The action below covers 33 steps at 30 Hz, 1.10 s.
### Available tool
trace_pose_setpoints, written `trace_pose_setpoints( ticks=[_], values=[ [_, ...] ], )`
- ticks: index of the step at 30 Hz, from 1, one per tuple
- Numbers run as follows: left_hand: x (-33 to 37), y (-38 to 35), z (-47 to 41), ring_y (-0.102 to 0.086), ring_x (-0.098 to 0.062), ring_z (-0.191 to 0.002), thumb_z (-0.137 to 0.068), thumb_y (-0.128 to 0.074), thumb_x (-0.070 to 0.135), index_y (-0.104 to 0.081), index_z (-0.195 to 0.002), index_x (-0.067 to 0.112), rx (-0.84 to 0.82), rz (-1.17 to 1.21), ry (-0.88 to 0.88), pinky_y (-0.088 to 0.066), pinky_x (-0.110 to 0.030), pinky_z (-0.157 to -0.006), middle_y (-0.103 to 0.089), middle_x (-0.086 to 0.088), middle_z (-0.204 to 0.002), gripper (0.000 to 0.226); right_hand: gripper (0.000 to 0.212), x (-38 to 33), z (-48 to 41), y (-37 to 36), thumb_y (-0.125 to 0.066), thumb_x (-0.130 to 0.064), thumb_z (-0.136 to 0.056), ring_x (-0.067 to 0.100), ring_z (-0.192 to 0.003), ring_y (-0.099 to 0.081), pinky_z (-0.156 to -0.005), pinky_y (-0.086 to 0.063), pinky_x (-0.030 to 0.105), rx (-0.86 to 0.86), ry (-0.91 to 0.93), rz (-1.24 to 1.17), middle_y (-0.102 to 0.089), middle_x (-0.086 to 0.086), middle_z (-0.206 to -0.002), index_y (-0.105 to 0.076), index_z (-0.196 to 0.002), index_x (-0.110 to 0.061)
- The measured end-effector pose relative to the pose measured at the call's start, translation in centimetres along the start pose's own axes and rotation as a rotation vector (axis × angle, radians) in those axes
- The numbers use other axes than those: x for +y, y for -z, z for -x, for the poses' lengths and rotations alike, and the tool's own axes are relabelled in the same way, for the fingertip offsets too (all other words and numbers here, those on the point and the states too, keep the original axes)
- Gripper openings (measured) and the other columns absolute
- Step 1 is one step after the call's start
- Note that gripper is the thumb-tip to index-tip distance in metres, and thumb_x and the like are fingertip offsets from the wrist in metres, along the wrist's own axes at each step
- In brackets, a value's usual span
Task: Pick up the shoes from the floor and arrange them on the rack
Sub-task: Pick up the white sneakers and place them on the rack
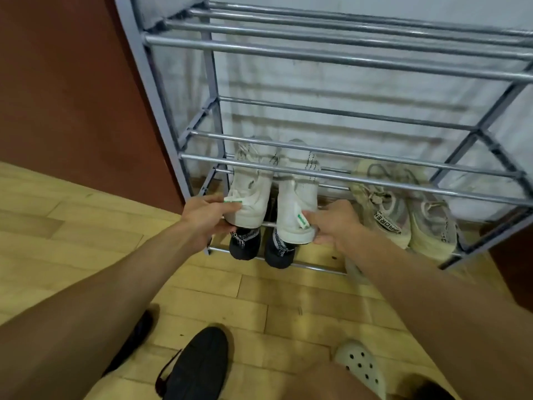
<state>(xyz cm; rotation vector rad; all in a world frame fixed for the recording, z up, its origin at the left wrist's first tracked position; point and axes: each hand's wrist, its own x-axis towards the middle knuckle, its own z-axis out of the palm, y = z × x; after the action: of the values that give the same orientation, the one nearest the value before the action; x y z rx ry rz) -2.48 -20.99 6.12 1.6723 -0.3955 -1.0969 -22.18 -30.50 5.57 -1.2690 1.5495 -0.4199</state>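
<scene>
A grey metal-tube shoe rack fills the upper view, standing on a pale wood floor against a white fabric backing, with a dark red-brown wall to its left. Both bare forearms reach forward and down from the bottom corners toward the rack's lower left, roughly parallel, elbows out of frame. On the bottom tier at the right sits a pair of cream knit sneakers, heels toward the camera. At the left, two white sneakers are held heel-out over the second tier's bars, toes pointing in toward the backing. The left hand grips the left white sneaker at its heel, thumb on top near a green tab, fingers curled under the sole. The right hand pinches the right white sneaker at the heel, thumb pressed by its green tab, fingers wrapped beneath. Directly below them, a pair of black sneakers rests on the bottom tier. Near the bottom edge a black shoe and a white perforated clog lie on the floor
</scene>
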Motion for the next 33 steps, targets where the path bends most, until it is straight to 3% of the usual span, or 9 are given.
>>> trace_pose_setpoints(
  ticks=[8,14,17,19,23,26,28,31,33],
  values=[
    [-1.2,-0.4,-3.7,-0.065,-0.034,-0.105,-0.087,-0.067,0.011,-0.049,-0.135,0.006,-0.016,-0.037,0.001,-0.061,-0.03,-0.062,-0.062,-0.018,-0.122,0.052,0.044,-0.7,-2.8,-1.9,-0.08,-0.028,-0.079,0.032,-0.085,-0.072,-0.067,-0.062,0.038,-0.016,-0.047,0.014,-0.069,0.018,-0.108,-0.064,-0.108,0.002],
    [-1.1,-0.5,-2.3,-0.064,-0.032,-0.1,-0.09,-0.063,0.016,-0.054,-0.131,0.012,-0.045,-0.133,0.024,-0.058,-0.033,-0.071,-0.062,-0.012,-0.121,0.042,0.046,-0.7,-1.5,-2.4,-0.069,-0.04,-0.086,0.028,-0.089,-0.07,-0.077,-0.061,0.037,-0.073,0.01,0.083,-0.066,0.013,-0.115,-0.062,-0.112,-0.002],
    [-0.3,0.4,-0.3,-0.059,-0.028,-0.084,-0.082,-0.072,0.01,-0.062,-0.106,0.011,-0.064,-0.168,0.053,-0.051,-0.035,-0.075,-0.065,-0.008,-0.093,0.027,0.047,-1.2,0.3,-2.1,-0.067,-0.033,-0.089,0.028,-0.096,-0.065,-0.08,-0.06,0.039,-0.13,0.0,0.12,-0.061,0.013,-0.122,-0.057,-0.124,-0.002],
    [-0.2,1.5,1.6,-0.058,-0.024,-0.076,-0.082,-0.071,0.01,-0.054,-0.112,0.013,-0.052,-0.179,0.041,-0.051,-0.036,-0.074,-0.06,-0.004,-0.085,0.035,0.041,-1.7,2.0,-1.6,-0.066,-0.023,-0.09,0.029,-0.097,-0.063,-0.075,-0.06,0.037,-0.124,0.012,0.188,-0.06,0.016,-0.123,-0.055,-0.123,0.0],
    [-0.8,5.0,5.8,-0.063,-0.024,-0.091,-0.087,-0.067,0.02,-0.059,-0.118,0.009,-0.042,-0.261,0.0,-0.056,-0.034,-0.078,-0.064,-0.011,-0.111,0.034,0.034,-3.5,6.8,-1.7,-0.061,-0.012,-0.093,0.035,-0.103,-0.064,-0.074,-0.058,0.039,-0.124,0.085,0.338,-0.058,0.021,-0.125,-0.054,-0.124,0.0],
    [-1.5,8.3,9.8,-0.065,-0.021,-0.098,-0.09,-0.062,0.022,-0.062,-0.112,0.015,-0.102,-0.353,-0.028,-0.053,-0.037,-0.089,-0.064,-0.006,-0.113,0.023,0.034,-4.5,11.3,-3.3,-0.06,-0.011,-0.093,0.033,-0.098,-0.064,-0.081,-0.059,0.041,-0.215,0.135,0.412,-0.058,0.022,-0.113,-0.053,-0.122,0.006],
    [-2.3,10.7,12.7,-0.066,-0.02,-0.099,-0.09,-0.061,0.022,-0.061,-0.12,0.015,-0.124,-0.399,-0.05,-0.051,-0.033,-0.088,-0.065,-0.004,-0.114,0.031,0.032,-4.7,14.3,-4.9,-0.059,-0.009,-0.093,0.029,-0.09,-0.063,-0.083,-0.059,0.042,-0.266,0.17,0.424,-0.057,0.019,-0.098,-0.054,-0.119,0.007],
    [-4.5,14.7,17.4,-0.066,-0.02,-0.1,-0.09,-0.06,0.022,-0.059,-0.122,0.017,-0.13,-0.472,-0.034,-0.049,-0.028,-0.084,-0.065,-0.005,-0.114,0.032,0.029,-4.3,18.6,-8.1,-0.055,-0.008,-0.093,0.029,-0.093,-0.065,-0.084,-0.059,0.044,-0.331,0.194,0.456,-0.059,0.019,-0.1,-0.054,-0.119,0.004],
    [-6.4,17.4,20.2,-0.066,-0.02,-0.099,-0.09,-0.06,0.021,-0.06,-0.121,0.018,-0.101,-0.474,0.004,-0.049,-0.023,-0.081,-0.067,-0.006,-0.111,0.031,0.033,-3.5,21.1,-10.7,-0.056,-0.01,-0.093,0.024,-0.078,-0.062,-0.079,-0.06,0.04,-0.384,0.194,0.467,-0.059,0.015,-0.097,-0.055,-0.125,0.002]
  ],
)
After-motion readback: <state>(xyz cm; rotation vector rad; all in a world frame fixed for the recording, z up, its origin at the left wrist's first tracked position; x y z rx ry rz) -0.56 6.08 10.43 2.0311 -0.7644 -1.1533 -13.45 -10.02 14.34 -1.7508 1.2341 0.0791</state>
